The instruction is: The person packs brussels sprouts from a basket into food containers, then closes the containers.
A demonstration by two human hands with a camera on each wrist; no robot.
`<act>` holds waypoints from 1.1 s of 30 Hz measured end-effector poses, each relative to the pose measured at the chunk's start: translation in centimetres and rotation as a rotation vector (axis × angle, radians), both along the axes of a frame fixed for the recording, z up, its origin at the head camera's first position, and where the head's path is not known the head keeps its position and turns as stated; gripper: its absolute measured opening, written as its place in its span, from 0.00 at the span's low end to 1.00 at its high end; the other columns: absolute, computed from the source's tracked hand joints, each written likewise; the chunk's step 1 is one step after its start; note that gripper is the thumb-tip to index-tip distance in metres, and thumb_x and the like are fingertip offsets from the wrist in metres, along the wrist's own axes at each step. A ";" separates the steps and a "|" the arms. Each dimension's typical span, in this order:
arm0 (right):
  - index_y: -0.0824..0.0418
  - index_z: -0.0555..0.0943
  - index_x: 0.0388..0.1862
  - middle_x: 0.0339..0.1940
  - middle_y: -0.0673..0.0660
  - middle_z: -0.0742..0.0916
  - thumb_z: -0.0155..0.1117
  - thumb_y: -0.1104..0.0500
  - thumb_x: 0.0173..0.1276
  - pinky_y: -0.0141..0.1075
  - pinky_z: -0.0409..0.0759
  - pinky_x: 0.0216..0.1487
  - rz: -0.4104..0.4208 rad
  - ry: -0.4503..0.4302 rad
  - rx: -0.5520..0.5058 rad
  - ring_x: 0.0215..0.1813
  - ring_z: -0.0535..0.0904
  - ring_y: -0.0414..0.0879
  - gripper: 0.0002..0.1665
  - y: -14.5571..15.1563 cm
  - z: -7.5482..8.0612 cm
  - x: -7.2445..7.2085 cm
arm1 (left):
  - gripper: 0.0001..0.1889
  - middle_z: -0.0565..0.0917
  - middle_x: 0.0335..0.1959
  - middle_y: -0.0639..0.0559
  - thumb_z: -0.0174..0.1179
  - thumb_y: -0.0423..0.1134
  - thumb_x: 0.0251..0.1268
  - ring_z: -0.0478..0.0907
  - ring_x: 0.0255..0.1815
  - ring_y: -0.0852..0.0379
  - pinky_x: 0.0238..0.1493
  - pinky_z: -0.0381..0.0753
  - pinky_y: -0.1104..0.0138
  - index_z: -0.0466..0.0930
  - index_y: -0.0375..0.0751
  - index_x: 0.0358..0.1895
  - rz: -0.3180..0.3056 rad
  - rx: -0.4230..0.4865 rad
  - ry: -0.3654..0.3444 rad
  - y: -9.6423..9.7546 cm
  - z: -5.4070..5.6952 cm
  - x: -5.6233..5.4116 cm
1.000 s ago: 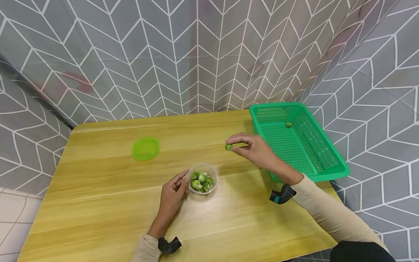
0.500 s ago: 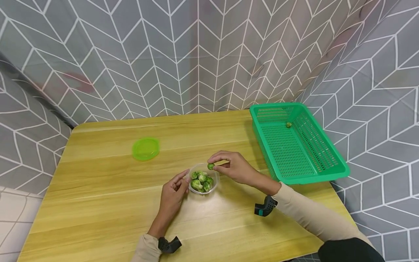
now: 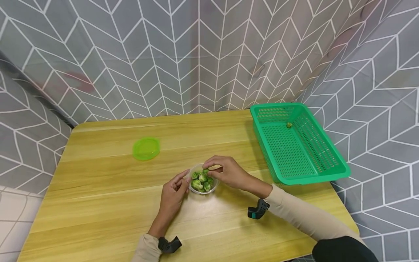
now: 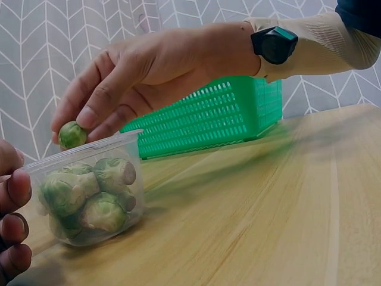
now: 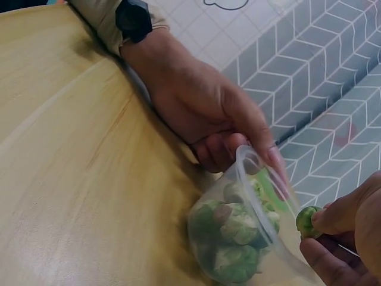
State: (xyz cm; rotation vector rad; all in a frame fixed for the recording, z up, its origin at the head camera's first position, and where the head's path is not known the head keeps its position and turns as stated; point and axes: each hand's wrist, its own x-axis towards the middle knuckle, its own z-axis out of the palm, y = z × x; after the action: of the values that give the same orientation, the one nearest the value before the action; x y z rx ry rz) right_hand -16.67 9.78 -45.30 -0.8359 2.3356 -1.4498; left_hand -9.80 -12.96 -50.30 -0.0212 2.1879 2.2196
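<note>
My right hand [image 3: 230, 173] pinches a small Brussels sprout [image 4: 72, 136] between thumb and fingertips, just above the rim of a clear plastic container [image 4: 113, 141]. Several larger Brussels sprouts [image 4: 102, 211] lie inside the container, which stands upright on the table. My left hand [image 3: 171, 196] holds the container at its left side. In the right wrist view the left thumb [image 5: 275, 164] lies along the rim, with the other fingers curled outside the wall.
A green slotted basket [image 3: 278, 171] stands at the table's right side, with one small sprout [image 3: 289, 124] at its far end. A lime-green round lid [image 3: 146, 148] lies on the wooden table [image 3: 108, 203] at left. Patterned curtains [image 3: 183, 54] hang behind and beside the table.
My right hand has moved left and toward me, from beside the basket to over the container, carrying the small sprout. My left hand stays on the container.
</note>
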 end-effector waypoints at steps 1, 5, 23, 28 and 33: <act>0.68 0.85 0.53 0.54 0.55 0.85 0.66 0.71 0.69 0.35 0.84 0.49 0.003 0.008 0.003 0.58 0.82 0.48 0.14 0.0 -0.1 0.0 | 0.18 0.76 0.26 0.24 0.59 0.34 0.75 0.74 0.27 0.37 0.28 0.71 0.72 0.79 0.37 0.64 0.000 0.001 0.002 0.0 0.0 0.0; 0.68 0.84 0.52 0.53 0.56 0.85 0.66 0.71 0.68 0.36 0.84 0.49 0.009 0.046 0.018 0.58 0.82 0.49 0.14 -0.2 -0.3 0.1 | 0.18 0.76 0.26 0.23 0.59 0.35 0.75 0.73 0.27 0.35 0.28 0.71 0.72 0.79 0.37 0.65 -0.006 0.000 0.006 0.0 0.1 0.0; 0.64 0.85 0.52 0.53 0.54 0.86 0.67 0.70 0.68 0.34 0.83 0.50 0.020 0.085 0.085 0.57 0.83 0.46 0.14 -0.4 -0.2 0.2 | 0.18 0.76 0.26 0.22 0.58 0.34 0.75 0.74 0.28 0.34 0.28 0.71 0.72 0.79 0.38 0.65 -0.006 -0.008 0.002 0.0 0.2 0.0; 0.65 0.85 0.52 0.53 0.54 0.85 0.67 0.70 0.69 0.35 0.83 0.50 0.010 0.046 0.037 0.57 0.83 0.47 0.14 0.3 -0.1 0.3 | 0.18 0.77 0.26 0.23 0.59 0.34 0.75 0.74 0.27 0.35 0.28 0.71 0.72 0.79 0.39 0.65 -0.006 0.000 0.000 0.0 0.0 0.0; 0.66 0.85 0.52 0.53 0.54 0.86 0.66 0.70 0.69 0.36 0.83 0.50 -0.020 0.028 0.016 0.58 0.83 0.47 0.13 1.3 0.3 0.5 | 0.18 0.77 0.26 0.23 0.59 0.34 0.75 0.74 0.27 0.35 0.27 0.72 0.71 0.79 0.38 0.64 -0.005 0.008 0.005 0.0 -0.2 0.0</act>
State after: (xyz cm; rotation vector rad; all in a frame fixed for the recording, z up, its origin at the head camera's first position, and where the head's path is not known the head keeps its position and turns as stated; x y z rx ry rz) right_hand -16.16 11.05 -44.97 -0.8363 2.3794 -1.4350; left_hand -9.82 -12.97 -50.47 -0.0100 2.1789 2.2276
